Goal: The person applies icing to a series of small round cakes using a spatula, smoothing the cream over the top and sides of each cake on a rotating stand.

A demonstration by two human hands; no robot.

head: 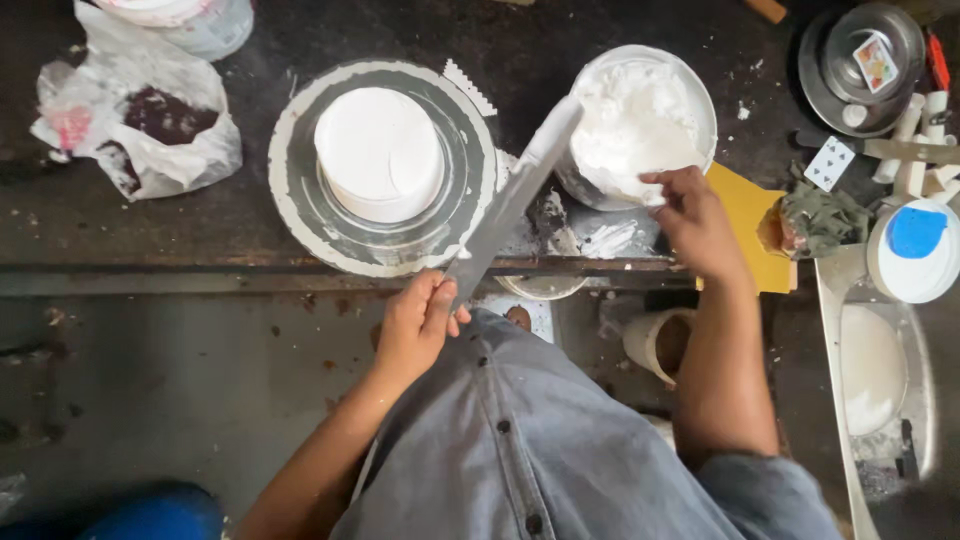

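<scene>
Long icing spatula (512, 195), stiff and cream-slick, is gripped at its handle by your left hand (418, 325); your right hand (692, 222) pinches the frosting bowl (640, 125) rim.

cake (379, 152) on turntable (300, 200), bowl (700, 95) right of it

Long icing-smeared spatula (510, 200) slants toward the cream-filled bowl (640, 120).

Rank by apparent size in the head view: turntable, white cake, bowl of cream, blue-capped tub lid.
1. Turntable
2. Bowl of cream
3. White cake, close to the bowl, so that order is unsure
4. Blue-capped tub lid
</scene>
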